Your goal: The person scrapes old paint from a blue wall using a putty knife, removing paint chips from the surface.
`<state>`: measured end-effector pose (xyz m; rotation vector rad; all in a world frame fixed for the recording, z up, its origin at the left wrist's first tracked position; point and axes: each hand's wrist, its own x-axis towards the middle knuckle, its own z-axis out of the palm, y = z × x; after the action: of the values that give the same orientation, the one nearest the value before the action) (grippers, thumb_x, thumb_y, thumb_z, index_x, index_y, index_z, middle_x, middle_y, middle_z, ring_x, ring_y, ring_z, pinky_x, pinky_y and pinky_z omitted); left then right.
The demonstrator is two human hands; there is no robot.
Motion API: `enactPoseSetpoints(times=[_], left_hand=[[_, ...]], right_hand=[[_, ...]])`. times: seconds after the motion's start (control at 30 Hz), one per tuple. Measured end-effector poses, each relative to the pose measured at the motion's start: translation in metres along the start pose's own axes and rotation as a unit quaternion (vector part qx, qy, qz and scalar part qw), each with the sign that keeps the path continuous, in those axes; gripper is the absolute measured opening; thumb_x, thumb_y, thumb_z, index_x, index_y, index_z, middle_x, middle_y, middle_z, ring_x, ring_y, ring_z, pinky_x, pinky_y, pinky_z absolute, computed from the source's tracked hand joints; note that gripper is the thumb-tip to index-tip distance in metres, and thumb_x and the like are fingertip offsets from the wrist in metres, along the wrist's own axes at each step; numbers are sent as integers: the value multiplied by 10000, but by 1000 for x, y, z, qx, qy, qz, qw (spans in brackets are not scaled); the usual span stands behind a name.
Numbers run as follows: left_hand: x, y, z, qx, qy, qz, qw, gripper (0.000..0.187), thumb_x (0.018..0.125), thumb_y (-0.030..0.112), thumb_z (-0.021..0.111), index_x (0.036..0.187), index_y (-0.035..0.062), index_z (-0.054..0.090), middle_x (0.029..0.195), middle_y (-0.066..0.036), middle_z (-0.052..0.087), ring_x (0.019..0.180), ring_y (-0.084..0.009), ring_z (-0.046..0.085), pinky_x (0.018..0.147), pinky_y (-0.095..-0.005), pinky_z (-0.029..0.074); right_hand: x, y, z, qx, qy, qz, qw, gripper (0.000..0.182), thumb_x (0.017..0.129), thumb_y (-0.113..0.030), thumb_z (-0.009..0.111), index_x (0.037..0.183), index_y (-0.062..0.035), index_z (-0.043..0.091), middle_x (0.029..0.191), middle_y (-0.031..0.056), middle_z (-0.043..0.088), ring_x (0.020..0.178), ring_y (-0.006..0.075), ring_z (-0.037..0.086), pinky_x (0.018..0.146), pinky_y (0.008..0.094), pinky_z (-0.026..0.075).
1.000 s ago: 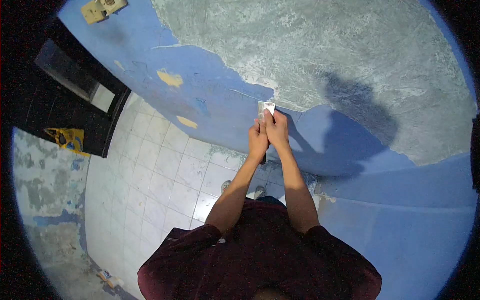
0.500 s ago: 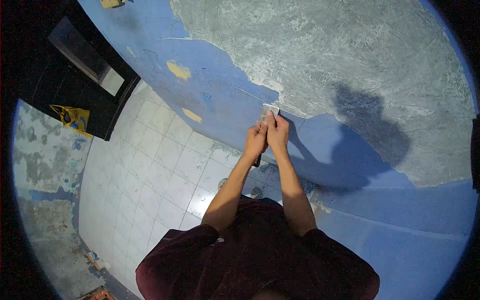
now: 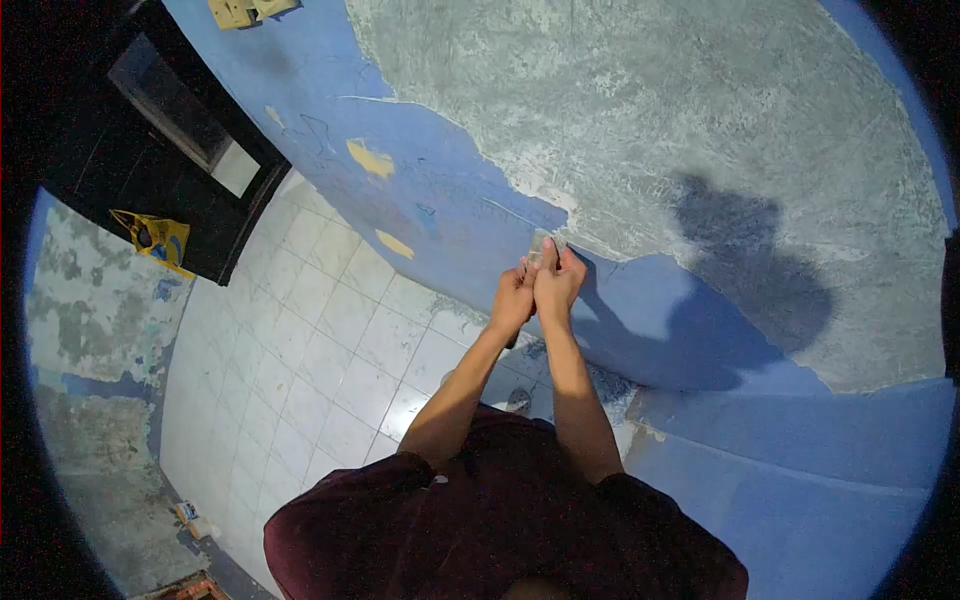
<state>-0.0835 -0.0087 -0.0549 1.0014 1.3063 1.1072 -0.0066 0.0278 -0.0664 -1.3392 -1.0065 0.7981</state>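
Observation:
A wide-bladed scraper [image 3: 541, 241] is in both my hands, its metal blade at the blue paint just below the edge of the bare grey patch. My left hand [image 3: 512, 297] is closed round the handle, whose dark end shows under the wrist. Beside it my right hand [image 3: 557, 287] grips the tool higher up, with the thumb lying along the blade. The blue painted wall [image 3: 450, 180] meets the scraped grey plaster [image 3: 650, 120] along a ragged, whitish border. My shadow falls across both surfaces to the right.
White floor tiles [image 3: 300, 330] spread out at the left, with dust and flakes along the wall's foot. A yellow bag [image 3: 160, 240] hangs by the dark door [image 3: 130, 160]. Wall sockets [image 3: 235, 12] are at the top left. A blue ledge [image 3: 760, 450] runs at the lower right.
The view has shifted, so the wall and door appear slightly lower and farther right. The blade has gone from bright to duller and sits slightly farther below the paint edge; both hands keep their grip.

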Motion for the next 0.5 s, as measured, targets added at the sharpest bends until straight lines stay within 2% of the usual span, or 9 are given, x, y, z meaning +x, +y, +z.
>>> enactPoseSetpoints(times=[0.13, 0.2, 0.23, 0.27, 0.33, 0.37, 0.4, 0.43, 0.5], left_hand=[[9, -15, 5, -68, 23, 5, 997, 420, 994, 345, 516, 763, 7, 608, 542, 1, 494, 470, -73, 432, 415, -280, 319], [13, -12, -10, 55, 22, 73, 996, 432, 994, 346, 518, 765, -9, 608, 565, 3, 517, 495, -87, 439, 443, -291, 348], [11, -12, -12, 56, 18, 67, 996, 432, 994, 346, 518, 765, -9, 608, 565, 3, 517, 495, -87, 439, 443, -291, 348], [11, -10, -11, 24, 3, 50, 998, 434, 994, 345, 518, 770, -15, 611, 572, 0, 524, 508, -92, 437, 461, -302, 362], [14, -15, -2, -11, -8, 39, 999, 437, 993, 344, 519, 775, -22, 615, 580, -2, 530, 522, -96, 434, 479, -312, 375], [17, -29, 9, -22, 13, 73, 997, 438, 993, 344, 518, 780, -26, 617, 580, -8, 538, 524, -96, 438, 481, -315, 379], [16, -24, 10, -32, 34, 105, 993, 438, 992, 343, 518, 785, -30, 618, 580, -14, 546, 525, -96, 442, 484, -318, 384], [14, -21, 4, 31, 19, 75, 997, 423, 998, 303, 513, 783, -44, 621, 652, -17, 587, 616, -67, 491, 533, -281, 407], [12, -8, -11, 40, 4, 63, 997, 425, 998, 306, 514, 769, -38, 608, 650, -14, 570, 623, -64, 478, 536, -279, 405]], right_hand=[[-7, -36, -4, -22, -29, 6, 999, 282, 938, -186, 608, 803, 61, 607, 675, 111, 601, 603, 129, 579, 541, 306, 443], [-14, -50, 9, 78, 35, 13, 996, 269, 938, -176, 606, 810, 61, 612, 685, 110, 605, 618, 124, 596, 542, 306, 449], [-11, -30, 11, -21, 53, -7, 998, 253, 936, -165, 607, 826, 62, 630, 698, 86, 619, 630, 127, 612, 539, 300, 457], [-12, -22, 8, -27, 55, -2, 998, 253, 936, -165, 607, 826, 62, 630, 698, 86, 619, 630, 127, 612, 539, 300, 457], [-8, -20, 11, 135, 36, 36, 990, 235, 931, -153, 612, 841, 62, 644, 696, 60, 626, 624, 126, 602, 541, 286, 458], [-4, -15, 1, -16, 21, -11, 1000, 245, 932, -154, 620, 824, 65, 636, 688, 60, 624, 618, 124, 595, 537, 282, 459], [-2, -11, 4, -13, 16, -11, 1000, 245, 932, -154, 620, 824, 65, 636, 688, 60, 624, 618, 124, 595, 537, 282, 459], [-2, -5, 6, 28, 19, 6, 999, 250, 932, -158, 623, 813, 62, 631, 685, 62, 624, 611, 123, 592, 536, 283, 461], [-10, -24, 11, 132, 28, 39, 990, 274, 939, -169, 619, 772, 48, 609, 680, 62, 620, 600, 117, 582, 528, 288, 460]])
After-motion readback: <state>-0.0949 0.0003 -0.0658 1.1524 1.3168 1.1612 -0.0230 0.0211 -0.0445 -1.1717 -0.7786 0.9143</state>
